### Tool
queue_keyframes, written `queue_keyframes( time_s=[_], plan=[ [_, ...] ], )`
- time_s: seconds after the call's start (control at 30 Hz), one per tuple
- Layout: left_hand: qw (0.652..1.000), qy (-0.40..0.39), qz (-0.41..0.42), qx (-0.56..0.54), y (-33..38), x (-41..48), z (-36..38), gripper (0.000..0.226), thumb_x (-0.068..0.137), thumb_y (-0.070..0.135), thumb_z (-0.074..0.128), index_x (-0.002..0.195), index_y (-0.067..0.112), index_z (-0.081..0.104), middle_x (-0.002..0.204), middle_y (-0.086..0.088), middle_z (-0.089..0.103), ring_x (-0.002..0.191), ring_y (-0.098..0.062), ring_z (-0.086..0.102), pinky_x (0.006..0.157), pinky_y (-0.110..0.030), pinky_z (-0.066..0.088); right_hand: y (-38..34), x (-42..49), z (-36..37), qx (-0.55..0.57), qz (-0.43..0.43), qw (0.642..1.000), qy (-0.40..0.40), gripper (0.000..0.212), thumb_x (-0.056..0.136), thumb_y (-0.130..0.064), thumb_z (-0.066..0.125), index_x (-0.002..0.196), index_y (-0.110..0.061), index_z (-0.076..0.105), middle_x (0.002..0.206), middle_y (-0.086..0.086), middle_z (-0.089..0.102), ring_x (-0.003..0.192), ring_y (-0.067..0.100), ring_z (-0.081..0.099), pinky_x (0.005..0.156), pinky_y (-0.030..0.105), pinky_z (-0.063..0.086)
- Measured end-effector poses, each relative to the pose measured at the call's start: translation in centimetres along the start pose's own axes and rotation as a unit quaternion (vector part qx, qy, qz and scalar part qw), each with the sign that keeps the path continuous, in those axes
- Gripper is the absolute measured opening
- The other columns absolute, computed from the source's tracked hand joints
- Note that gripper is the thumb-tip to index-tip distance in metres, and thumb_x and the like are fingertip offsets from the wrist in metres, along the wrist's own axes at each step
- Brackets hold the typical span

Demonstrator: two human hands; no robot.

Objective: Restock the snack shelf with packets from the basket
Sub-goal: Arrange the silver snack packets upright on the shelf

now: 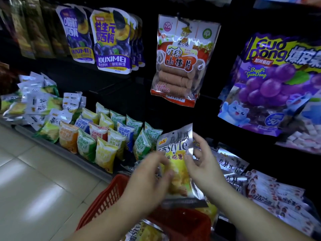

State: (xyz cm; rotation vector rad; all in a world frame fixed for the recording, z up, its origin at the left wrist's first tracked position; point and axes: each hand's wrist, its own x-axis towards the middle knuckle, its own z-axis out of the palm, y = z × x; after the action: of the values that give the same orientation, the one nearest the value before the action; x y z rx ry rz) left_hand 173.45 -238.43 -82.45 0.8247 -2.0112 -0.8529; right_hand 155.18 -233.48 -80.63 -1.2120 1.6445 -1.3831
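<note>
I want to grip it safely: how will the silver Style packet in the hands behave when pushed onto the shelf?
The silver packet likely flexes: its foil looks creased where the left hand and the right hand hold it. The shiny surface may slip. It pictures chips, so it is probably light and crushable.

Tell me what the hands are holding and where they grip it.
Both hold one silver-and-yellow Style snack packet above the red basket: left hand on its left edge, right hand on its right edge.
</note>
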Motion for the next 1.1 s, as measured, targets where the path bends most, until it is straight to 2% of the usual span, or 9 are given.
queue_keyframes(
  time_s=[0.13,0.27,0.37,0.47,0.67,0.77,0.83,0.97,1.1],
  plan=[
    [0.931,0.008,-0.256,-0.259,-1.5,1.8,-1.7,0.030,0.081,0.020,0.087,0.099,0.028,0.064,0.108,0.006,0.073,0.104,-0.012,0.069,0.083,-0.033,0.058,-1.4,-0.7,-0.7,-0.024,-0.024,0.997,-0.066,0.082,0.104,-0.009,0.055,0.147,-0.071,0.022,0.154,-0.010,0.036,0.058,-0.001,0.043,0.058,0.019,0.039],
    [0.897,0.011,-0.319,-0.305,-1.4,2.0,-1.6,0.036,0.078,0.010,0.087,0.106,0.011,0.063,0.101,-0.007,0.075,0.084,-0.023,0.073,0.060,-0.030,0.054,-1.2,-0.5,-1.0,-0.046,-0.029,0.995,-0.079,0.070,0.105,-0.007,0.054,0.139,-0.066,0.043,0.158,-0.031,0.036,0.130,-0.014,0.045,0.113,0.037,0.042],
    [0.853,0.007,-0.376,-0.361,-2.1,2.2,-1.2,0.038,0.075,0.004,0.087,0.101,0.007,0.059,0.091,-0.018,0.069,0.068,-0.031,0.062,0.056,-0.037,0.048,-0.7,-0.4,-1.2,-0.006,0.004,0.997,-0.073,0.077,0.102,-0.004,0.059,0.139,-0.069,0.040,0.158,-0.004,0.045,0.132,0.019,0.057,0.088,0.041,0.054],
    [0.883,0.006,-0.337,-0.326,-2.0,2.5,-1.3,0.034,0.078,-0.002,0.084,0.096,0.009,0.058,0.080,-0.008,0.068,0.058,-0.021,0.058,0.047,-0.032,0.046,-1.1,-0.1,-1.4,-0.035,-0.001,0.999,-0.028,0.089,0.096,-0.013,0.072,0.143,-0.073,0.026,0.142,-0.004,0.054,0.117,0.016,0.066,0.073,0.045,0.059],
    [0.958,0.009,-0.214,-0.188,-3.0,4.9,-2.3,0.029,0.087,0.008,0.080,0.082,0.020,0.054,0.074,-0.019,0.055,0.050,-0.020,0.038,0.046,-0.029,0.039,-3.0,3.9,-0.3,-0.210,-0.040,0.977,-0.019,0.092,0.080,-0.038,0.087,0.153,-0.052,0.033,0.138,-0.024,0.046,0.121,-0.001,0.051,0.095,0.026,0.049],
    [0.969,0.013,-0.192,-0.157,-4.0,8.2,-1.8,0.027,0.088,0.004,0.077,0.081,0.015,0.053,0.073,-0.020,0.056,0.051,-0.019,0.042,0.048,-0.029,0.040,-2.4,7.5,0.7,-0.240,-0.044,0.969,-0.041,0.040,0.081,-0.028,0.088,0.115,-0.032,0.066,0.104,-0.009,0.066,0.093,0.008,0.064,0.082,0.034,0.056],
    [0.976,0.007,-0.181,-0.124,-5.1,11.0,-1.4,0.024,0.090,0.000,0.070,0.079,0.014,0.054,0.071,-0.011,0.057,0.055,-0.016,0.048,0.052,-0.025,0.043,-1.1,10.0,1.2,-0.218,-0.049,0.975,0.009,0.030,0.082,-0.017,0.086,0.080,-0.022,0.056,0.074,-0.004,0.054,0.065,0.010,0.054,0.062,0.032,0.050],
    [0.972,0.030,-0.228,-0.052,-10.2,15.7,0.0,0.023,0.094,0.003,0.064,0.088,0.026,0.062,0.088,-0.007,0.067,0.067,-0.024,0.060,0.061,-0.035,0.050,2.9,14.2,1.2,-0.198,-0.054,0.975,0.089,0.032,0.092,-0.010,0.074,0.084,-0.005,0.043,0.074,0.004,0.035,0.063,0.017,0.035,0.064,0.023,0.037],
    [0.956,-0.011,-0.291,-0.021,-15.9,17.4,2.3,0.018,0.095,-0.002,0.058,0.100,0.013,0.066,0.098,-0.005,0.065,0.087,-0.023,0.060,0.076,-0.030,0.049,7.2,18.3,2.1,-0.147,-0.022,0.985,0.086,0.010,0.102,-0.015,0.058,0.095,-0.018,0.051,0.073,0.008,0.038,0.059,0.020,0.032,0.056,0.036,0.029]
  ],
)
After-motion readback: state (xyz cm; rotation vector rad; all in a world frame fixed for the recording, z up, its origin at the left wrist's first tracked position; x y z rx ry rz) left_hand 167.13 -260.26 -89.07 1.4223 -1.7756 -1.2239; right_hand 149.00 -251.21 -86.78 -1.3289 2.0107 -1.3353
